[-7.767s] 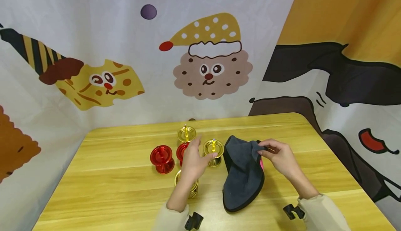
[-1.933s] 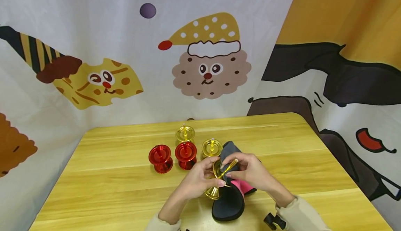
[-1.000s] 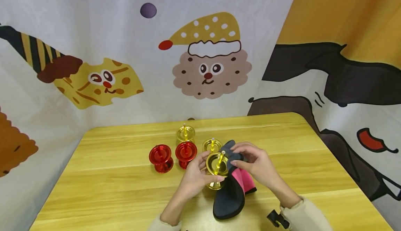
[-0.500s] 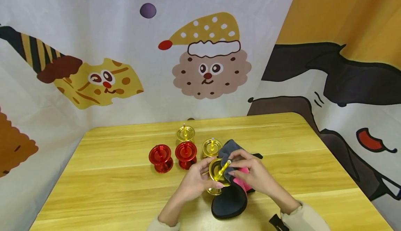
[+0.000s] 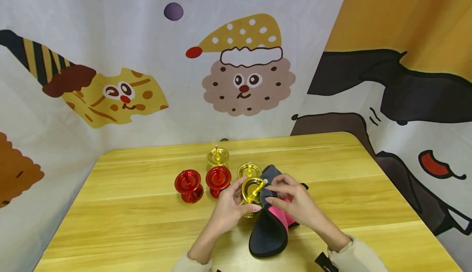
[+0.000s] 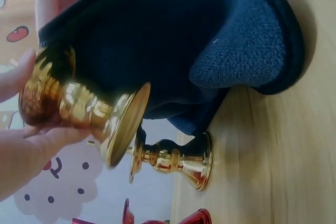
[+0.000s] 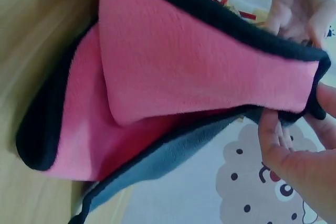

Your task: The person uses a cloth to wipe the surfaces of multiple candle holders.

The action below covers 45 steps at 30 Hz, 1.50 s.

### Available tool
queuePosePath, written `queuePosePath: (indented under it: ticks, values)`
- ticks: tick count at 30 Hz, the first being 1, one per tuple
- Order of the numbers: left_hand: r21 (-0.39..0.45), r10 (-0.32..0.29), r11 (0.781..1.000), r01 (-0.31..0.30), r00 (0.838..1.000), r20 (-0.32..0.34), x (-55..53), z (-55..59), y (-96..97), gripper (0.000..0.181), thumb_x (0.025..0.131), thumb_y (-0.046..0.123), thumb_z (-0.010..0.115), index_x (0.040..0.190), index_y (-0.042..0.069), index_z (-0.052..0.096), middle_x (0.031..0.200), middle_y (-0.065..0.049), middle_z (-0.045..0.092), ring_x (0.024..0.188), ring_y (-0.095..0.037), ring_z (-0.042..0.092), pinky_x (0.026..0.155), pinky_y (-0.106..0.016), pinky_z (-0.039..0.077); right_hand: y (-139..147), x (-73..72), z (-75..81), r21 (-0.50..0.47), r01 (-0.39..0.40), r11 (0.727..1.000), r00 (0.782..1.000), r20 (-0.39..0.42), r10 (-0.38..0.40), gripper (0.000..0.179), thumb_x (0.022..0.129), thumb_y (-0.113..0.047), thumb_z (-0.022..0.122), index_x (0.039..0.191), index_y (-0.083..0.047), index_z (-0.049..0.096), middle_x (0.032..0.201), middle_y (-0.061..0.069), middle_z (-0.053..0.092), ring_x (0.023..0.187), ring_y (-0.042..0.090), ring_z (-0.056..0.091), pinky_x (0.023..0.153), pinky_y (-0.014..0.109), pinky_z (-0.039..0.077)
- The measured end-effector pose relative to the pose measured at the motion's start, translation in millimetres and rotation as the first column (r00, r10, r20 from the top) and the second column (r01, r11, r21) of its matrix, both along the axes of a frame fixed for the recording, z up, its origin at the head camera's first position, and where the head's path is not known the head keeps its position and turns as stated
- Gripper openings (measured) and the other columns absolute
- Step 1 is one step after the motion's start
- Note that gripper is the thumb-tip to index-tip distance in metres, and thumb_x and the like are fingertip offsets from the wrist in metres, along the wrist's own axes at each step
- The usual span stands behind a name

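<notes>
My left hand (image 5: 230, 208) grips a shiny gold candle holder (image 5: 251, 192), fingers and thumb around its bowl. The holder is raised and tilted, with its central spike leaning right; in the left wrist view its flared foot (image 6: 126, 124) points away from the fingers. My right hand (image 5: 298, 202) pinches an edge of a two-sided cloth (image 5: 267, 237), dark grey and pink with black trim, right at the holder's rim. The cloth hangs in folds down to the table, and its pink side (image 7: 199, 61) faces the right wrist camera.
Two red candle holders, one on the left (image 5: 188, 182) and one nearer (image 5: 218, 177), stand left of my hands. Two gold ones, a far one (image 5: 217, 156) and one partly behind the held holder (image 5: 249, 171), stand behind. A printed curtain (image 5: 147, 38) hangs beyond the wooden table (image 5: 121, 206).
Since the oldest frame, my left hand has lifted the nearest gold holder off the table and the cloth has come left to it. Lately the holder changes tilt slightly against the cloth.
</notes>
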<state>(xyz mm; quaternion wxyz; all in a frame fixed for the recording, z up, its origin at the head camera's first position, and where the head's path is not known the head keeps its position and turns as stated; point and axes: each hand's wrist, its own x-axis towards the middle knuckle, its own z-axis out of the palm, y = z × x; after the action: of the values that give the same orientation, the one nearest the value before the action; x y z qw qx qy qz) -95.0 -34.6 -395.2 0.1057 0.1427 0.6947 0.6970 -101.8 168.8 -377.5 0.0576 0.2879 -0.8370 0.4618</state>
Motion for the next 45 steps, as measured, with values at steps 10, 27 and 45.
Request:
queuePosePath:
  ticks: [10, 27, 45]
  values:
    - [0.050, -0.175, 0.984, 0.173, 0.984, 0.036, 0.5, 3.4, -1.4, 0.068, 0.075, -0.003, 0.071, 0.133, -0.008, 0.037, 0.127, -0.022, 0.048, 0.111, -0.029, 0.052, 0.087, -0.031, 0.047, 1, -8.7, 2.9, 0.024, -0.053, 0.998, 0.998, -0.016, 0.054, 0.018, 0.074, 0.006, 0.071, 0.090, -0.001, 0.071, 0.094, 0.007, 0.056, 0.074, 0.011, 0.052, 0.057, 0.023, 0.048]
    - [0.063, -0.076, 0.995, 0.075, 0.997, 0.011, -0.7, 3.7, -0.6, 0.063, 0.076, 0.000, 0.071, 0.130, -0.006, 0.040, 0.118, -0.020, 0.056, 0.109, -0.027, 0.054, 0.094, -0.033, 0.041, 1, -6.6, 8.9, -0.069, 0.113, 0.991, 0.975, 0.202, -0.097, 0.015, 0.075, 0.008, 0.069, 0.090, 0.006, 0.069, 0.095, 0.012, 0.055, 0.073, 0.012, 0.057, 0.057, 0.023, 0.052]
    - [-0.037, 0.162, 0.985, -0.166, 0.982, -0.093, 7.8, -4.2, 10.6, 0.067, 0.074, 0.006, 0.075, 0.127, -0.002, 0.036, 0.125, -0.017, 0.048, 0.117, -0.029, 0.046, 0.101, -0.043, 0.033, -12, 5.4, 3.8, -0.084, 0.180, 0.980, 0.970, 0.182, -0.163, 0.017, 0.077, -0.007, 0.073, 0.093, -0.002, 0.070, 0.093, 0.007, 0.053, 0.083, 0.020, 0.055, 0.071, 0.027, 0.052]
